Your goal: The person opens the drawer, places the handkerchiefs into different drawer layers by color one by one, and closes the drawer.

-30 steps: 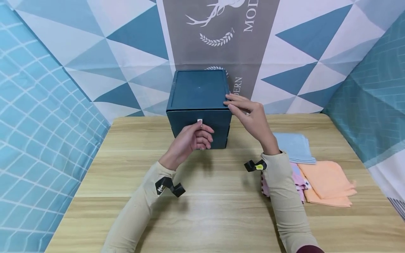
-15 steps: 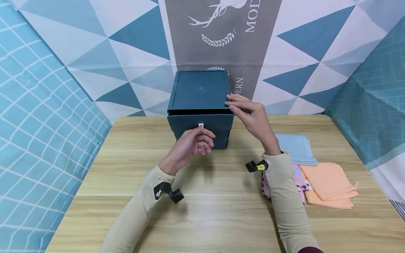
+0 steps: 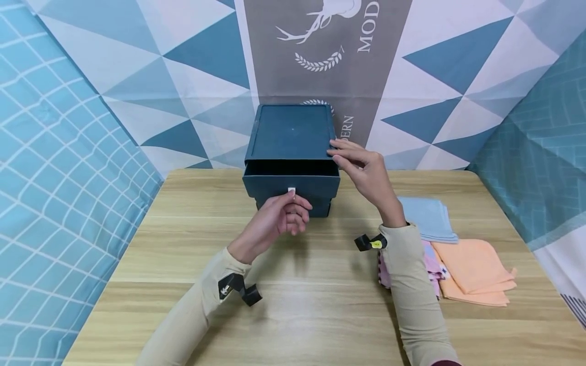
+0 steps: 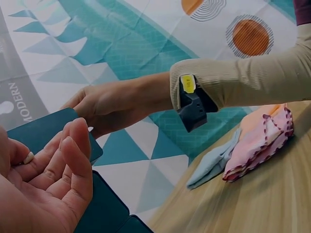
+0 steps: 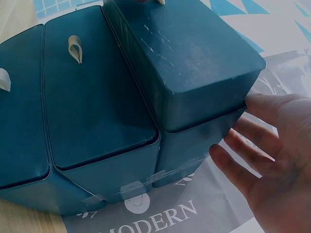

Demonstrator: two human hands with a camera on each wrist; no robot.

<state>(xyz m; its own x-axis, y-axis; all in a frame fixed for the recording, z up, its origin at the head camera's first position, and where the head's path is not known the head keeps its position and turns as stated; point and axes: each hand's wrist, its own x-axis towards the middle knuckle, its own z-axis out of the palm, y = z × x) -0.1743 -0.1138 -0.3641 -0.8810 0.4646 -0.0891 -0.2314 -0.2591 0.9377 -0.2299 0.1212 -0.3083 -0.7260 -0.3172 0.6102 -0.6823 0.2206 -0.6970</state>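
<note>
Slid further out: top drawer (image 3: 291, 182) (of three), left hand (image 3: 280, 216) pinching its tab (image 3: 291, 191).

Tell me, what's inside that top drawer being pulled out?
The top drawer is only partly out of the box. The gap shows dark shadow and nothing recognisable; the rest of its inside is covered by the box top. The left hand pinches its white tab.

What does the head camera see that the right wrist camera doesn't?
Only the head view shows the left hand pinching the top drawer's white tab, plus the folded cloths on the table. Only the right wrist view shows the two lower drawers' tabs. Both show the blue drawer box and the right hand touching it.
</note>
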